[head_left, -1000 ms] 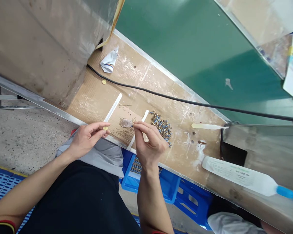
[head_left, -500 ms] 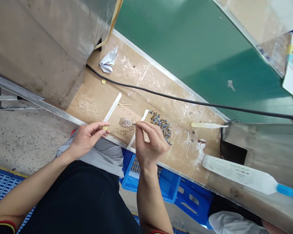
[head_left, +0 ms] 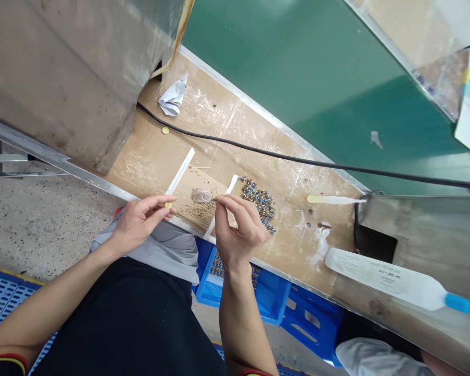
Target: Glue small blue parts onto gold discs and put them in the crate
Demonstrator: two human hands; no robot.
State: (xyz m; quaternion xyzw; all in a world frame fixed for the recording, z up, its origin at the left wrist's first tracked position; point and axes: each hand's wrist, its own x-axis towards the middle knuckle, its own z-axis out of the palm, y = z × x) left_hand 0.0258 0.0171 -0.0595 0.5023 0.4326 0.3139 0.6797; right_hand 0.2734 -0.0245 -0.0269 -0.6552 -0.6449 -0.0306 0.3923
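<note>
My left hand [head_left: 141,222], at the table's front edge, pinches a small yellow disc [head_left: 168,205] between thumb and fingers. My right hand [head_left: 241,227] is closed in a pinch over the table, beside a small clear plastic cup [head_left: 202,196]. A tiny dark tip shows at its fingertips, too small to name. Many tiny brownish bits [head_left: 198,211] are scattered around the cup, between two white strips [head_left: 181,171]. Right of my right hand lies a heap of small blue and brass-coloured parts [head_left: 261,201], partly hidden by the hand.
A black cable [head_left: 258,152] crosses the table. Behind it lie a crumpled wrapper [head_left: 173,97] and another yellow disc [head_left: 165,130]. To the right are a pale stick-like tool [head_left: 329,200] and a white bottle with a blue cap [head_left: 387,279]. Below the edge stands a blue bin [head_left: 274,303].
My right hand has shifted very slightly left, closer to the clear cup. My left hand keeps its place with the yellow disc.
</note>
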